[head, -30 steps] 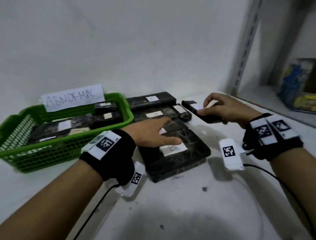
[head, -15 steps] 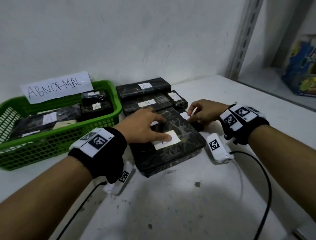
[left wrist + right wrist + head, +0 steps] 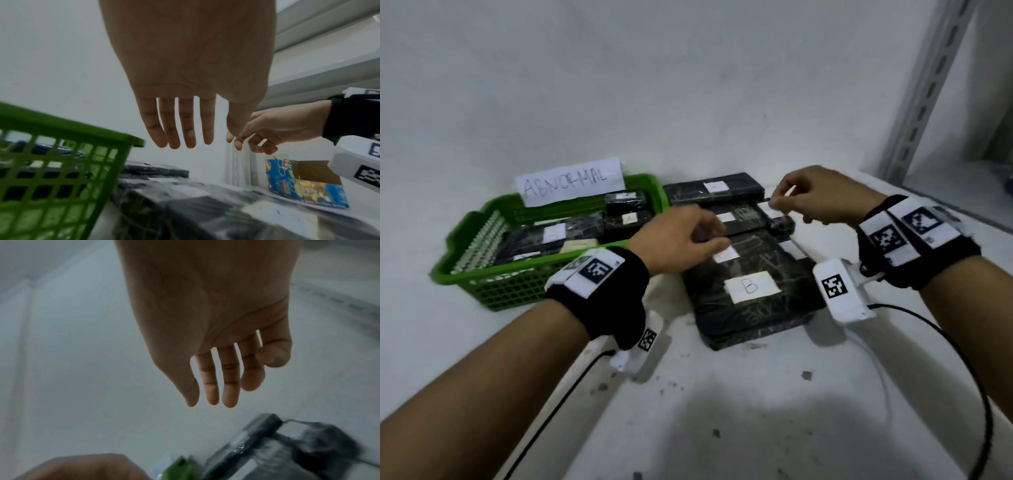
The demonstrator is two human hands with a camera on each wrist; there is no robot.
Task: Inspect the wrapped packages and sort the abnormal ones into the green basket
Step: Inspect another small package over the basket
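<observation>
Several black wrapped packages with white labels lie on the white table. The nearest and largest package (image 3: 750,291) is marked B. Behind it lie a middle package (image 3: 736,219), a long package (image 3: 714,188) and a small package (image 3: 779,224). The green basket (image 3: 524,286) with an ABNORMAL sign (image 3: 568,186) stands to the left and holds several packages. My left hand (image 3: 688,240) hovers over the far end of the B package, fingers straight (image 3: 185,129) and empty. My right hand (image 3: 811,202) hangs above the small package with relaxed fingers (image 3: 222,382), holding nothing.
A grey metal shelf upright (image 3: 935,85) rises at the back right. A blue and yellow carton (image 3: 304,186) sits on the shelf beyond it. Black cables (image 3: 962,359) trail from both wrist cameras across the table. The white wall stands close behind the basket.
My right hand has set the small black package down beside the stack and lifted off it. My left hand has risen off the B package's label and slid toward the back.
</observation>
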